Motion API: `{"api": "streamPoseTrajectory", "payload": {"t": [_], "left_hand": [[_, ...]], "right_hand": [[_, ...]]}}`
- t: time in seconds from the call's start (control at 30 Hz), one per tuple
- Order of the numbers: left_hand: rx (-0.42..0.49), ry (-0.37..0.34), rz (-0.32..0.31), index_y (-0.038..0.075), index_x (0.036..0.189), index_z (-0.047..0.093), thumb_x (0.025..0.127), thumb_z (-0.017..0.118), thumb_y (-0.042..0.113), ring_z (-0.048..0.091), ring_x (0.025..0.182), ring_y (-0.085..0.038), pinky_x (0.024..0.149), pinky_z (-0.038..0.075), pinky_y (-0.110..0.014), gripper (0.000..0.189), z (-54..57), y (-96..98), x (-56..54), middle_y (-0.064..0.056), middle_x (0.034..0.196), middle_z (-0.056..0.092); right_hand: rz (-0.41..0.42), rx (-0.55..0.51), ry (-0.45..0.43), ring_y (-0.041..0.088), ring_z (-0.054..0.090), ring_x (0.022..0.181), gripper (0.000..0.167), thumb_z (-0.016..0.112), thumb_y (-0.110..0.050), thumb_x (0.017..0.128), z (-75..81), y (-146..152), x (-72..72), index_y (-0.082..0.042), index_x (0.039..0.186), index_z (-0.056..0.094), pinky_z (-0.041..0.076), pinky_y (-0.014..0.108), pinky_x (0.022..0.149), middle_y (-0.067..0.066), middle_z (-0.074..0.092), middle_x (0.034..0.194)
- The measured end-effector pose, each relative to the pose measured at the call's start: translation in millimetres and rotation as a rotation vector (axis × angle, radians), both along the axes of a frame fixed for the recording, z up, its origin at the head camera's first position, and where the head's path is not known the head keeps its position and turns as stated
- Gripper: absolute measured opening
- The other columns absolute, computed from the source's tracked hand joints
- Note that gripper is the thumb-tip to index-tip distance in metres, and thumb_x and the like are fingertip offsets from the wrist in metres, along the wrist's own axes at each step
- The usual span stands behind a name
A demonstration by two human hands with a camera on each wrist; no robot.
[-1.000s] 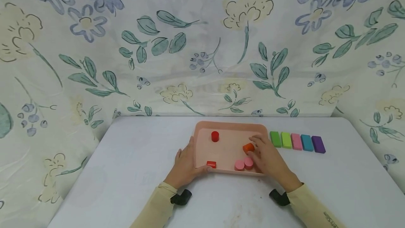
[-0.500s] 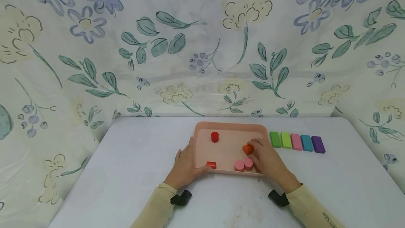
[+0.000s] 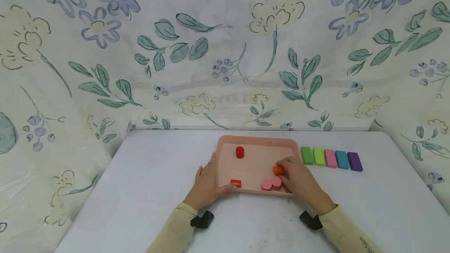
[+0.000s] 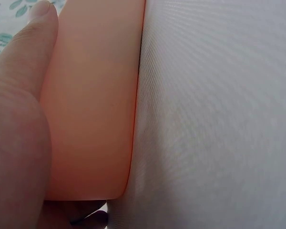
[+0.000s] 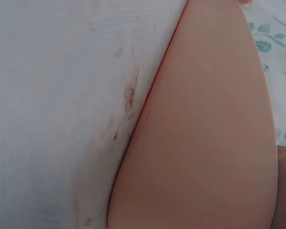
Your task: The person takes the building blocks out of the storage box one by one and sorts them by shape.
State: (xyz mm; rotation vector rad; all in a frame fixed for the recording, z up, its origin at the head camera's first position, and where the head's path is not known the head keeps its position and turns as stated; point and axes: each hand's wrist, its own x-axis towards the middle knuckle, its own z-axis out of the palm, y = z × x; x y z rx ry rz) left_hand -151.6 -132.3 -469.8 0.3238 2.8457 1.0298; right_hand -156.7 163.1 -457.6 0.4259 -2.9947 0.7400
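In the head view a shallow peach-pink tray (image 3: 254,167) lies on the white table. My left hand (image 3: 203,187) holds its front left corner, the thumb reaching along the front rim beside a red cylinder block (image 3: 236,183) on its side. Between thumb and fingers my right hand (image 3: 303,184) pinches an orange cylinder block (image 3: 278,170) over the tray's right part. Two pink cylinder blocks (image 3: 266,184) sit side by side near the front wall. Another red cylinder block (image 3: 240,152) stands upright toward the back left. Both wrist views mostly show the tray's outer wall (image 4: 90,105).
Right of the tray, a row of flat rectangular blocks runs from green (image 3: 307,155) through lime, pink and blue to purple (image 3: 354,161). A floral cloth (image 3: 225,50) hangs behind the table (image 3: 158,159). Brown smudges (image 3: 263,241) mark the table's front.
My right hand has shifted slightly toward the front with the orange cylinder block, which has turned a little in its fingers. The left hand and the other blocks stay put.
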Motion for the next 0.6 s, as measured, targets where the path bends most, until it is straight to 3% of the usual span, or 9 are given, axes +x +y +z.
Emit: {"api": "streamPoseTrajectory", "payload": {"t": [0.6], "left_hand": [[-0.014,0.009,-0.002,-0.001,0.160,0.006,0.076,0.077,0.061,0.026,0.149,-0.035,0.118,0.002,-0.066,0.126,-1.0,0.2,-0.7,-0.016,0.163,0.029]], "right_hand": [[0.034,0.050,0.013,0.018,0.057,0.087,0.042,0.083,-0.019,0.084,0.2,0.6,0.8,-0.004,0.121,0.070,0.058,0.034,0.083,0.006,0.062,0.101]]}}
